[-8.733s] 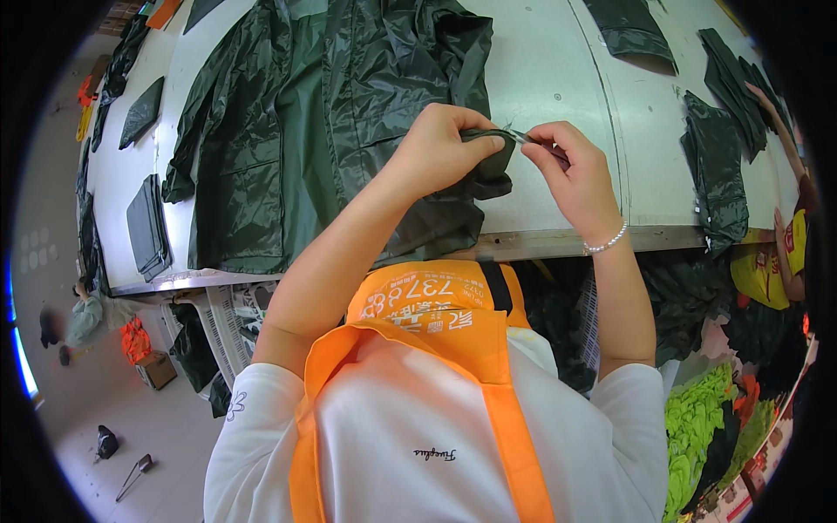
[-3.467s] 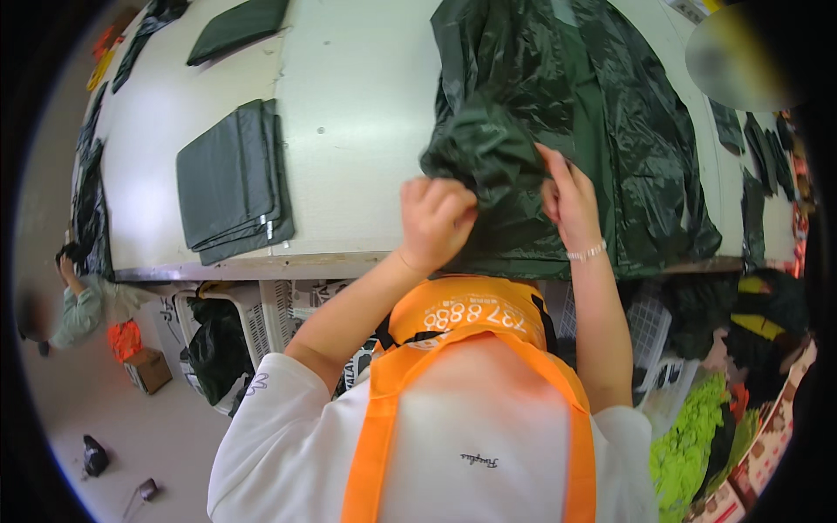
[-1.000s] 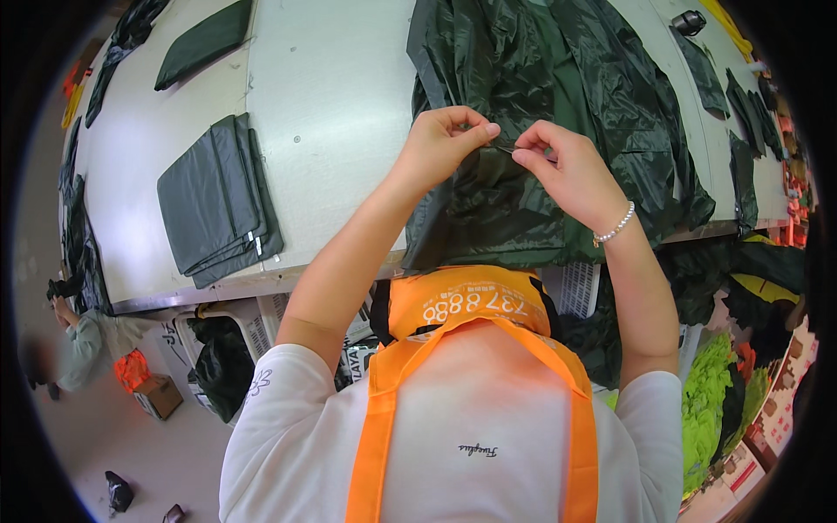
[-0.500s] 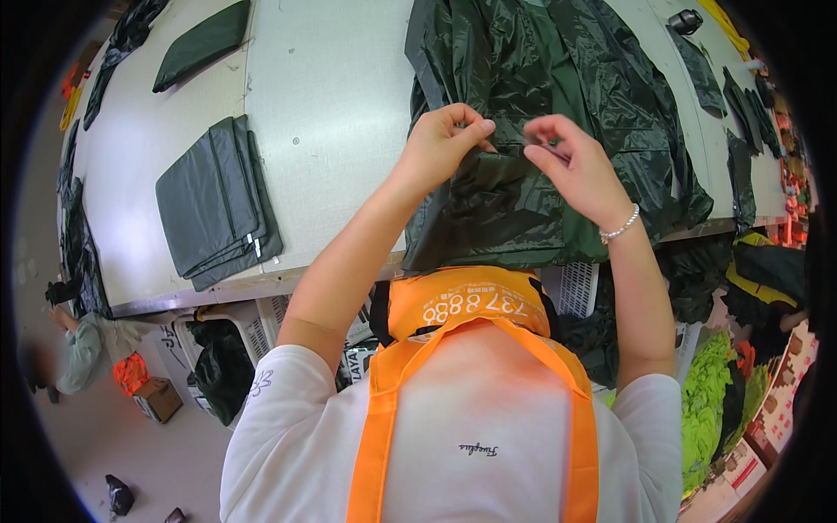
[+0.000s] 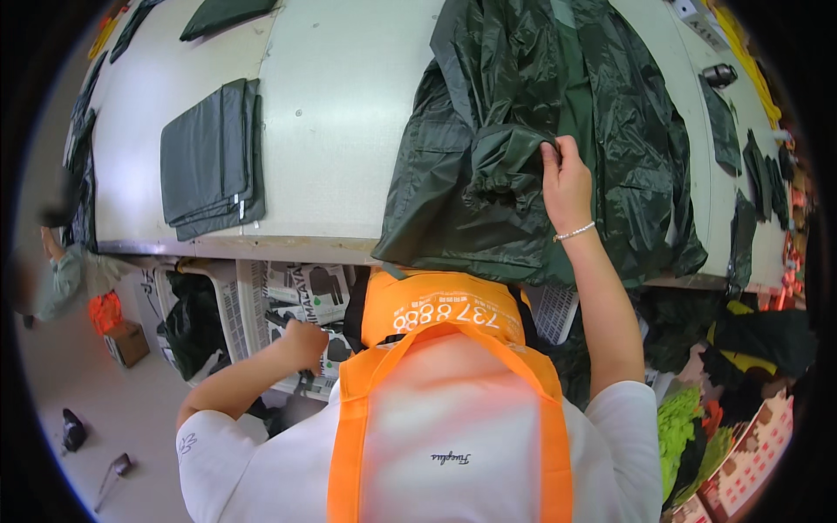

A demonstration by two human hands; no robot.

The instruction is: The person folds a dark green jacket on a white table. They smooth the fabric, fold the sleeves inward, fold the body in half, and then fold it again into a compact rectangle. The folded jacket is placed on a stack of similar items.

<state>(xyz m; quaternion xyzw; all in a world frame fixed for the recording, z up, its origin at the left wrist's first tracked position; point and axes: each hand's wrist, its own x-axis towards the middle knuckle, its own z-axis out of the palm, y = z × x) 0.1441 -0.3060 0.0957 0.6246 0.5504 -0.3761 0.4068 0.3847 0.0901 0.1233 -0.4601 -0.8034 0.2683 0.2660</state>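
A shiny dark green rain jacket (image 5: 628, 122) lies spread over the table's near side, its lower edge at the table edge. My right hand (image 5: 568, 187), wearing a beaded bracelet, pinches the gathered sleeve end (image 5: 510, 166) between thumb and fingers. Down to the left, below the table edge, my left hand (image 5: 305, 347) is curled closed beside a white plastic basket (image 5: 253, 301). Flat printed packages (image 5: 327, 288) lie in that basket. Whatever the left fingers hold, if anything, is hidden.
Folded dark green garments (image 5: 205, 161) are stacked on the table (image 5: 323, 174), left of the jacket. Another basket (image 5: 228, 314) holds dark fabric. At the far right lie dark fabric strips (image 5: 719, 122) and a black cylindrical object (image 5: 719, 76). Another person's sleeve (image 5: 61, 283) shows far left.
My left hand has left the jacket and dropped down left to the basket below the table. My right hand now pinches the bunched sleeve end. The view has shifted slightly.
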